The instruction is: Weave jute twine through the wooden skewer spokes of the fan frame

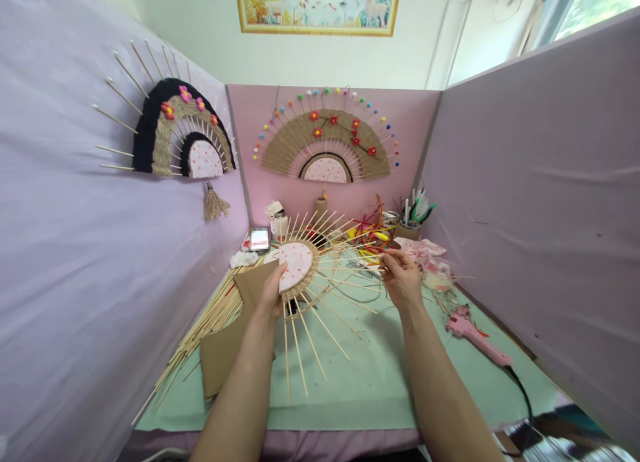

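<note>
My left hand (pixel 274 291) grips the straight edge of a half-round fan frame, its thumb on the white, red-spotted centre (pixel 296 265). Twine (pixel 313 269) is woven around that centre. Thin wooden sticks (pixel 313 343) fan outward from it, tilted above the table. Farther out, a loose loop of twine (pixel 332 283) crosses the sticks. At the frame's right side my right hand (pixel 403 275) is closed in a pinch near the stick tips. Whether it holds twine or a stick end I cannot make out.
Brown cardboard (pixel 225 355) and a bundle of sticks (pixel 200 329) lie left. A pink glue gun (pixel 477 339) with a black cord lies right. Coloured pipe cleaners (pixel 373 230) and a tool holder (pixel 410 230) stand behind. Finished fans (pixel 325 129) hang on the partitions.
</note>
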The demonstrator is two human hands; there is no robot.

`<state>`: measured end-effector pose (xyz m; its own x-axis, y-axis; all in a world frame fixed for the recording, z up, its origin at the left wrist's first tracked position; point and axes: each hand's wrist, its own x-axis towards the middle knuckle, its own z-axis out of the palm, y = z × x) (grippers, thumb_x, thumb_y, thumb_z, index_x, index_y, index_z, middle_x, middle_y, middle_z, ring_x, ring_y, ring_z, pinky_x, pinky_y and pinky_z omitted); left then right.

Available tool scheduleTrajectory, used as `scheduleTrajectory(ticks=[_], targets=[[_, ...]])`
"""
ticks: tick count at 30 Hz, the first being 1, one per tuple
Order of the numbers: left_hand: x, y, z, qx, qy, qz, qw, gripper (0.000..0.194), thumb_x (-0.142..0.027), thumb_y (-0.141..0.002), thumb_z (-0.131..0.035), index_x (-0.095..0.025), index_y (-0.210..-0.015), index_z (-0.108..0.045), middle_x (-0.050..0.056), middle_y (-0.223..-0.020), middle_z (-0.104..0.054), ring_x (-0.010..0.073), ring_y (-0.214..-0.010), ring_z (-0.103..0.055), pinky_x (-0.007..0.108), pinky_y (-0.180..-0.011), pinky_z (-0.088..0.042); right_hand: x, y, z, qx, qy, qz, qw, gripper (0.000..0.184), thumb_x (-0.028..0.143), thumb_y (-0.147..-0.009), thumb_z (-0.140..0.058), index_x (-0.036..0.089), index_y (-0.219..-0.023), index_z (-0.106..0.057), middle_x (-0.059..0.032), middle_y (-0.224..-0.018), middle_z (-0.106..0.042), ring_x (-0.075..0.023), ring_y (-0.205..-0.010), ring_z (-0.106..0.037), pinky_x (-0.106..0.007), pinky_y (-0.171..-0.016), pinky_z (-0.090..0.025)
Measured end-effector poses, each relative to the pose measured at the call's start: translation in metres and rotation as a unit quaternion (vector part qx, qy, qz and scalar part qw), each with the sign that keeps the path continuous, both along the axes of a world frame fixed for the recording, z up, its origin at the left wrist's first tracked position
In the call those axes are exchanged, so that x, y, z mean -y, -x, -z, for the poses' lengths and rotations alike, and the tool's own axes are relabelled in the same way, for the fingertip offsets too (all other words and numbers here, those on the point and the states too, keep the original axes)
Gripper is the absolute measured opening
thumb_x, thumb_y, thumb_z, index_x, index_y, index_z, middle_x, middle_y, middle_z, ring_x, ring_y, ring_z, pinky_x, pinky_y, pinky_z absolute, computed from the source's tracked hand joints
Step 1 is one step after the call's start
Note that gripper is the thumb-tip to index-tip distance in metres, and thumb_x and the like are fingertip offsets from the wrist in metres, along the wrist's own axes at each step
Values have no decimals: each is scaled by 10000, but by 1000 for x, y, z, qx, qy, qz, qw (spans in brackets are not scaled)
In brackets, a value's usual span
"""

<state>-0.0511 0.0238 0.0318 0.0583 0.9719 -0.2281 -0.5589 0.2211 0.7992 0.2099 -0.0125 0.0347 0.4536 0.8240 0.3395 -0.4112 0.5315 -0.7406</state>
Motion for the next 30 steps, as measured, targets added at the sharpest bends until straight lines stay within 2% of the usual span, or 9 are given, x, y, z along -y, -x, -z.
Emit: scheduleTrajectory(ticks=[4,7,10,12,16,19,23,26,30], targets=[[-2,0,-1,7,1,-21,1000,171,-248,-776,-572,-138,-892,-635,64,-801,-707,160,-726,-664,256,-662,-530,2,-4,-1,-8,-33,29,999,176,213,-619,-731,212,-765,-632,21,-673,-638,-69,-545,-520,-194,-490,-393],[0,-1,-3,-2,-5,0,1000,174,-259,-790,-552,-141,-893,-628,68,-797,-708,179,-754,-667,275,-660,-537,-1,-4,2,17,-17,53,998,184,234,-619,-731,209,-768,-626,19,-679,-640,-75,-541,-520,-203,-492,-390],[6,-3,-4,-14,-9,47,999,174,-223,-797,-537,-121,-906,-627,79,-791,-709,182,-762,-669,262,-659,-536,-7,3,9,98,44,57,993,207,274,-613,-733,186,-766,-625,1,-671,-646,-89,-525,-514,-218,-485,-383],[10,-6,-3,-19,-14,103,994,190,-189,-794,-534,-99,-930,-631,96,-793,-709,180,-755,-670,249,-657,-534,-10,13,14,155,81,40,984,222,299,-605,-734,174,-752,-624,-8,-646,-643,-102,-524,-515,-228,-487,-385],[16,-9,1,-8,-26,205,978,259,-165,-779,-546,-74,-1009,-624,133,-850,-706,197,-750,-673,278,-687,-539,-12,29,18,187,92,28,978,197,312,-617,-715,189,-735,-617,-6,-644,-645,-124,-571,-547,-259,-568,-428],[14,-9,1,-2,-22,185,982,268,-165,-783,-544,-71,-1022,-620,138,-862,-704,199,-756,-674,289,-716,-539,-8,28,17,218,88,14,972,159,282,-646,-683,197,-770,-634,-15,-713,-664,-149,-659,-585,-293,-669,-447],[10,-8,-1,-10,-1,127,992,238,-175,-792,-539,-63,-980,-630,130,-823,-708,195,-758,-673,278,-727,-536,-2,19,12,295,75,-10,952,206,198,-673,-602,223,-863,-674,-25,-961,-676,-196,-945,-581,-336,-868,-403],[9,-8,-4,-21,9,80,997,220,-191,-774,-570,-74,-947,-639,113,-793,-710,192,-759,-671,261,-713,-534,2,18,7,283,51,-100,952,255,194,-682,-557,232,-898,-686,-30,-1038,-664,-212,-1051,-549,-361,-957,-354],[9,-9,-4,-22,14,55,998,223,-215,-770,-577,-86,-940,-643,102,-769,-708,200,-769,-670,272,-715,-533,7,27,3,155,57,-280,946,267,298,-701,-575,194,-924,-679,-72,-930,-688,-246,-945,-611,-419,-904,-405]])
